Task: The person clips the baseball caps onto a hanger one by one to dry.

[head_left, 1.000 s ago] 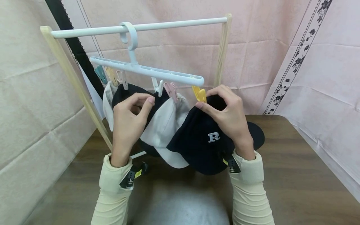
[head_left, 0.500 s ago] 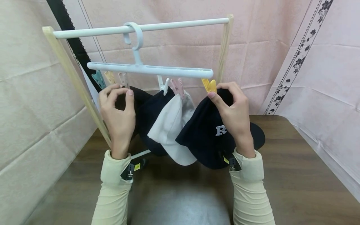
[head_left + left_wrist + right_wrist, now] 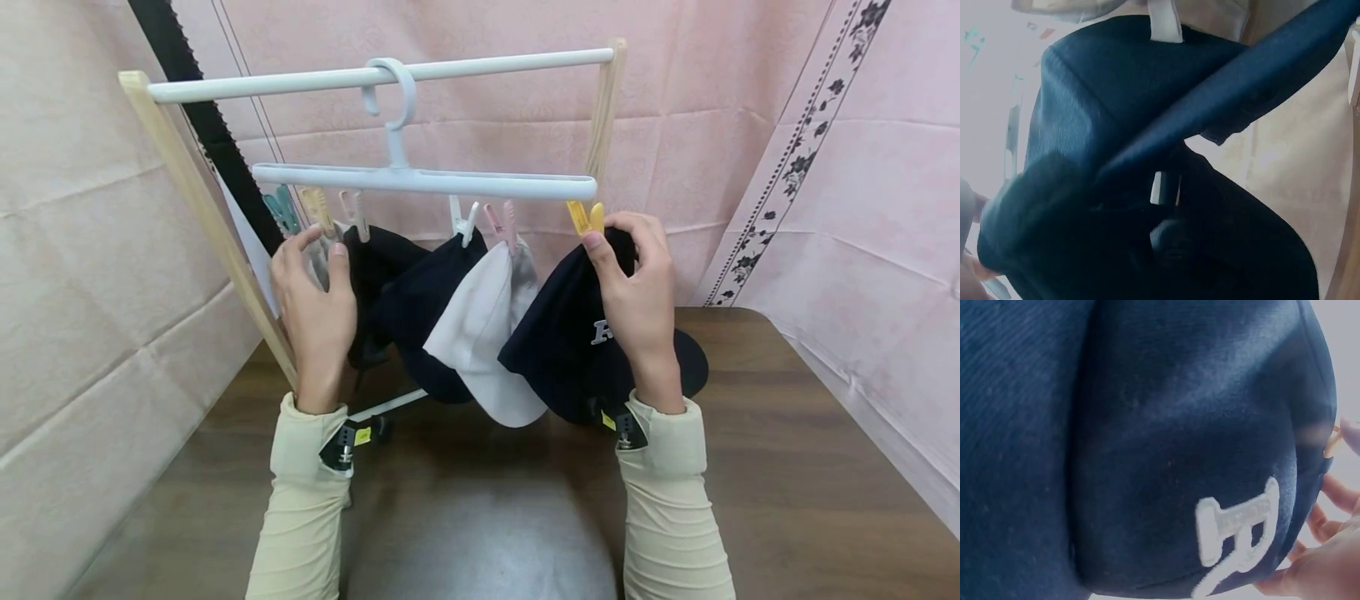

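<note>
My right hand (image 3: 641, 300) holds the top of a navy cap (image 3: 558, 333) with a white R, its thumb at the lower end of a yellow clothespin (image 3: 588, 217). My left hand (image 3: 313, 312) is beside a black cap (image 3: 378, 258), thumb and fingers apart around part of a grey cap (image 3: 321, 265). Another navy cap (image 3: 427, 300) and a light grey cap (image 3: 480, 333) hang between the hands, from a white clothespin (image 3: 462, 223) and a pink clothespin (image 3: 504, 225). In the right wrist view, fingers (image 3: 1329, 519) lie along the lettered cap's edge.
A pale blue hanger (image 3: 427, 179) hooks over the white rail (image 3: 300, 82) of a wooden-sided stand (image 3: 202, 208). Teal (image 3: 283, 208), tan and clear pinkish clothespins hang at its left. Below is a brown wooden table (image 3: 787, 442); pink cloth (image 3: 690, 150) stands behind.
The hanger has shifted right along the rail and levelled, carrying the caps with it. My right hand has moved right and up with the lettered cap. My left hand has moved left and its fingers have spread.
</note>
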A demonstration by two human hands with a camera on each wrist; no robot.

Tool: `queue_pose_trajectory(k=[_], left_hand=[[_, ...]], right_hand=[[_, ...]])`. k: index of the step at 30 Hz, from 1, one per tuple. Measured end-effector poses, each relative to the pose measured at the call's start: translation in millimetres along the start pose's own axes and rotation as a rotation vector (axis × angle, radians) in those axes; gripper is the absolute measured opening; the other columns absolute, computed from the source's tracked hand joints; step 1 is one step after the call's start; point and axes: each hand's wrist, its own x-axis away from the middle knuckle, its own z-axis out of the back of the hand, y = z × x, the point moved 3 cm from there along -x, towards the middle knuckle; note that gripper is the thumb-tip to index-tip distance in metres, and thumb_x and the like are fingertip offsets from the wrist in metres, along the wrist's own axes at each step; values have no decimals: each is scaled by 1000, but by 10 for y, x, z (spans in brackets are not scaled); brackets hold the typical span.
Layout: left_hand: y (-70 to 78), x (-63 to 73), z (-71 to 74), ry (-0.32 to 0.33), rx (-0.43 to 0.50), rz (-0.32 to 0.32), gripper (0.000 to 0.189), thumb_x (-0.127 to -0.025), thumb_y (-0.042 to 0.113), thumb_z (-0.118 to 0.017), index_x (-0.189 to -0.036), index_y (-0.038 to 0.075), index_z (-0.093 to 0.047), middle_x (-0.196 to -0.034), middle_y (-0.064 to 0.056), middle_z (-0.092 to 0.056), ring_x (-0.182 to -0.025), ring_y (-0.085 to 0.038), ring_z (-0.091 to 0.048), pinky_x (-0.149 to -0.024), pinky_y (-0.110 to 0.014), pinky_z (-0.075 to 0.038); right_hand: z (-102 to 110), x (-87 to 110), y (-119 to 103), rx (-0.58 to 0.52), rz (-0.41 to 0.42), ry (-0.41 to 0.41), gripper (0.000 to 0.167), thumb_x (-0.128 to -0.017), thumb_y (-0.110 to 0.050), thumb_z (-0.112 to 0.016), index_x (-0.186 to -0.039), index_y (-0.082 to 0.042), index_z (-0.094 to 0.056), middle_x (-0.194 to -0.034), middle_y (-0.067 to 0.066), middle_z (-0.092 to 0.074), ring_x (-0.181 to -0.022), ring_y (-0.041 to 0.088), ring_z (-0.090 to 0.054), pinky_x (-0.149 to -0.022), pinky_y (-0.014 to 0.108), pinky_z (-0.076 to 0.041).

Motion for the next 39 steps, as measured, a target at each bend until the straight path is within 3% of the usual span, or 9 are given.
queue_pose_trajectory(k=[4,8,14,18,21,25,29,34,39], left_hand=[[-68,-13,-27,-53,77,17,40,-113,32,-45,-151,20,-52,-157,-9,-44,-145,-23,-44,-121,-46,-33],[-91,-22,-42,-68,109,-5,36,-113,29,-46,-147,21,-55,-150,-8,-52,-138,-22,-50,-114,-46,-40],[-73,-30,-45,-32,109,-49,35,-109,20,-55,-143,17,-55,-135,-12,-61,-113,-21,-57,-92,-42,-45],[-49,-34,-26,-6,104,-55,34,-106,17,-57,-140,16,-54,-130,-13,-62,-108,-20,-59,-88,-38,-47],[-25,-29,-18,5,102,-53,32,-105,17,-59,-137,15,-53,-125,-11,-62,-103,-18,-58,-85,-35,-46],[11,-9,-35,-3,130,-60,31,-104,14,-59,-134,15,-51,-120,-9,-59,-100,-16,-56,-82,-34,-46],[35,20,-69,-20,146,-76,31,-103,14,-58,-133,15,-48,-119,-8,-57,-97,-17,-55,-80,-36,-47],[77,47,-74,-41,132,-84,31,-103,14,-58,-132,13,-46,-118,-10,-56,-97,-19,-56,-80,-39,-48],[151,68,-36,-39,116,-82,29,-101,14,-58,-128,15,-46,-111,-5,-54,-93,-18,-55,-78,-36,-44]], right_hand=[[17,-2,34,-1,-20,11,30,-102,-18,-72,-121,5,-68,-116,-8,-56,-111,9,-52,-102,32,-41],[16,-10,54,-11,-19,14,32,-103,-20,-71,-123,4,-69,-114,-9,-59,-107,10,-56,-97,31,-47],[-19,-28,92,32,-18,-29,34,-105,-23,-68,-130,0,-69,-122,9,-65,-116,12,-57,-110,44,-47],[-59,-19,123,63,-67,-108,50,-107,-29,-65,-150,-6,-56,-144,15,-58,-137,20,-52,-121,48,-38],[-94,-11,147,82,-123,-190,69,-107,-39,-63,-165,-12,-35,-163,14,-43,-152,26,-39,-125,49,-30],[-138,-5,198,136,-199,-338,88,-105,-55,-57,-171,-18,-12,-174,12,-22,-159,31,-23,-128,56,-21],[-182,6,265,202,-249,-483,99,-102,-68,-47,-170,-16,2,-176,15,-7,-161,35,-13,-128,60,-14],[-208,29,313,250,-265,-577,96,-105,-65,-41,-169,-13,7,-175,19,-5,-161,34,-10,-129,58,-13],[-257,48,366,240,-253,-641,85,-108,-59,-43,-168,-6,-13,-167,23,-22,-152,35,-26,-126,58,-21]])
